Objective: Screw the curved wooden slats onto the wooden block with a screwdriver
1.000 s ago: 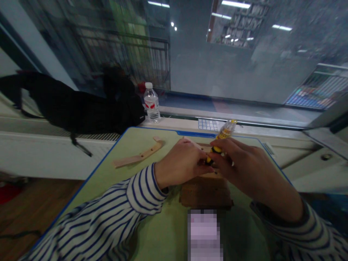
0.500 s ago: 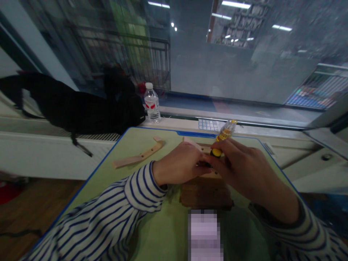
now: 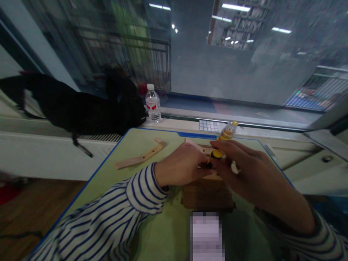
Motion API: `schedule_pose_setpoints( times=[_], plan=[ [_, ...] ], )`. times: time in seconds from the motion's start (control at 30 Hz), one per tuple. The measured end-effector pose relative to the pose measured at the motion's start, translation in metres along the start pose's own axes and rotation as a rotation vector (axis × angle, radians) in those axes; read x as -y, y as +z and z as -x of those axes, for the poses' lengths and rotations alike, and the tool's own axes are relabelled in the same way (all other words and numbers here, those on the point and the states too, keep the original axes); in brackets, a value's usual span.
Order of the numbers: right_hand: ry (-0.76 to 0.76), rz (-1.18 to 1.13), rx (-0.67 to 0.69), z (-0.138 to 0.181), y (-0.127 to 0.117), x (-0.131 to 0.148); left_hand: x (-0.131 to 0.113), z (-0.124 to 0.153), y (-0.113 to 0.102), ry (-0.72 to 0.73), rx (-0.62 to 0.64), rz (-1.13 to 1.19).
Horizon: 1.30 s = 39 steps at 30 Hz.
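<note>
Yellow screwdriver [image 3: 227, 132] in R hand [image 3: 246, 171], L hand [image 3: 181, 165] just beside

Screwdriver [image 3: 226, 132] tip hidden by right hand [image 3: 247, 177], pixelated patch [image 3: 207, 236] at bottom edge

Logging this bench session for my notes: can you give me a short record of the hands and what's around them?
Left hand: at the light wooden piece, fingers partly hidden.
Right hand: pinches a small clear container with a yellow end above that piece.
Desk: green top, blue edge.
Also on desk: holed wooden strip; dark brown wooden block.
Beyond desk: water bottle; black bag.
</note>
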State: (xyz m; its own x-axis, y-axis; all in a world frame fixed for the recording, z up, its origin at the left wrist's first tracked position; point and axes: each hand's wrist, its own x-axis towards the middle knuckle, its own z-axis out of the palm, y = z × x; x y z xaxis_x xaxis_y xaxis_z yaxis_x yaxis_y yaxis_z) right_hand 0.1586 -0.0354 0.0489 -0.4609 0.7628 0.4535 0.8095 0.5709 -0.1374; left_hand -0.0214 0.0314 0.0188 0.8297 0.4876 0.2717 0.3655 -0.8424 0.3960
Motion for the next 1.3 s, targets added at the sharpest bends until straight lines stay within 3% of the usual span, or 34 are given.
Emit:
schedule_pose_setpoints(
  times=[0.37, 0.97, 1.3],
  plan=[
    [-0.028, 0.006, 0.033, -0.001, -0.002, -0.004, -0.005, -0.001, 0.002, -0.105, -0.048, -0.13],
    [0.003, 0.19, -0.028, -0.002, 0.004, 0.002, -0.002, 0.0, -0.004, 0.001, 0.04, 0.043],
    [0.002, 0.172, -0.045, -0.002, 0.005, 0.001, -0.006, 0.0, -0.003, -0.044, -0.038, -0.042]
  ],
)
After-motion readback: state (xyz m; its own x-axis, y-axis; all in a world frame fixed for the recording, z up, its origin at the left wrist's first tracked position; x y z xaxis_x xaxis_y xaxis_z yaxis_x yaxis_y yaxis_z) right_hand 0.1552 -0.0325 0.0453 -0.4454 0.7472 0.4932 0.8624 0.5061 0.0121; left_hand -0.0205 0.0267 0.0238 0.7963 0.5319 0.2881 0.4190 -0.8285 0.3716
